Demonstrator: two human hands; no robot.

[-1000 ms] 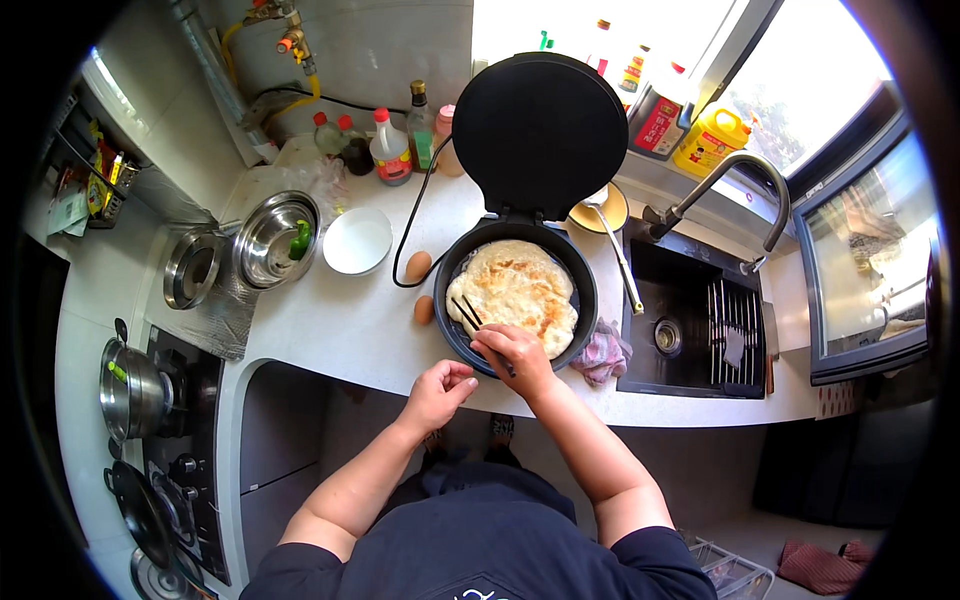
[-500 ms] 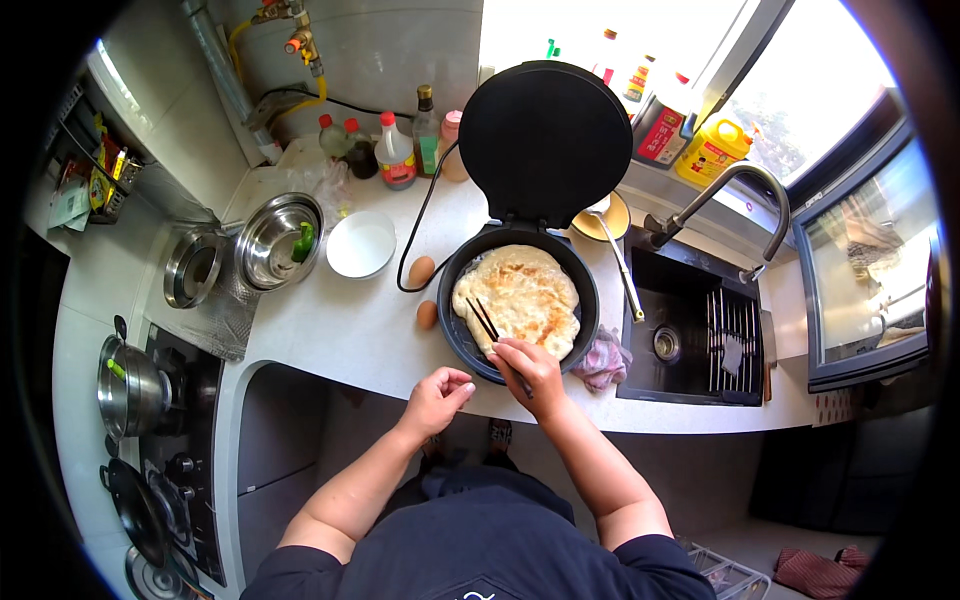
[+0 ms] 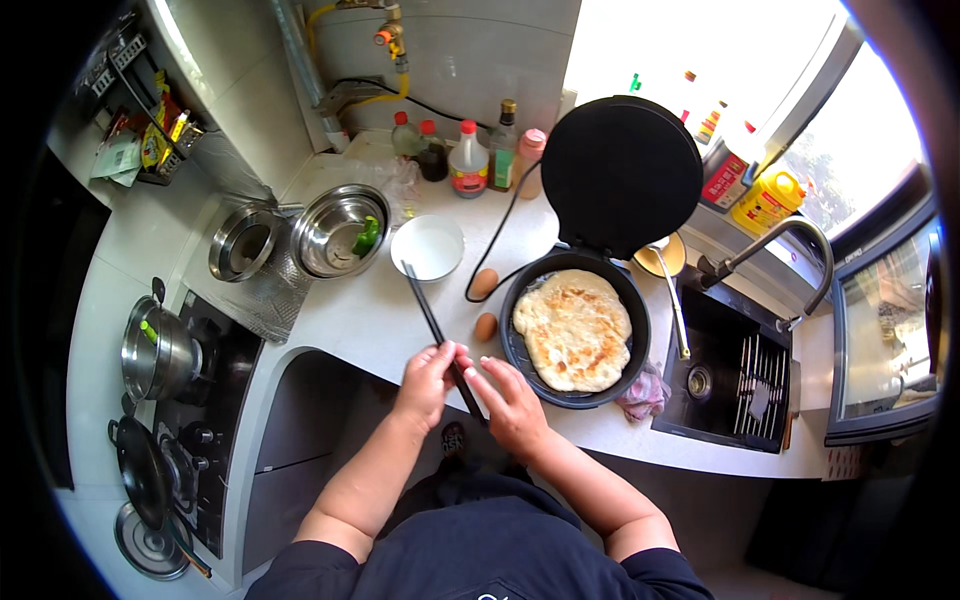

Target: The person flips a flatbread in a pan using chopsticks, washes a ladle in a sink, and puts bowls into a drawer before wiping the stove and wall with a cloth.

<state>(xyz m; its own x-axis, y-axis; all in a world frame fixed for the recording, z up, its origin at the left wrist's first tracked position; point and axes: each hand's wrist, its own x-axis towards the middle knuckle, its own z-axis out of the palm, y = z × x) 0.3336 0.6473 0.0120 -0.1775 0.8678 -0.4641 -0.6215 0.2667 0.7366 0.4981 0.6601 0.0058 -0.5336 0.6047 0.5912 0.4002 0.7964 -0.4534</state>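
I record a black sink (image 3: 715, 325) at the desk's (image 3: 360, 315) right, a curved faucet (image 3: 768, 236) above, a yellow jug (image 3: 768, 203) behind; at far left, a steel pot (image 3: 165, 365) and black wok (image 3: 143, 470).

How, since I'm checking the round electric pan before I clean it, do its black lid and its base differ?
Pose: the lid is raised, while the base sits on the counter.
Contents: the base holds a browned flatbread; the lid has nothing on its visible face.
Form: the base has a raised wall; the lid looks flatter.
Shared: both are round and dark.
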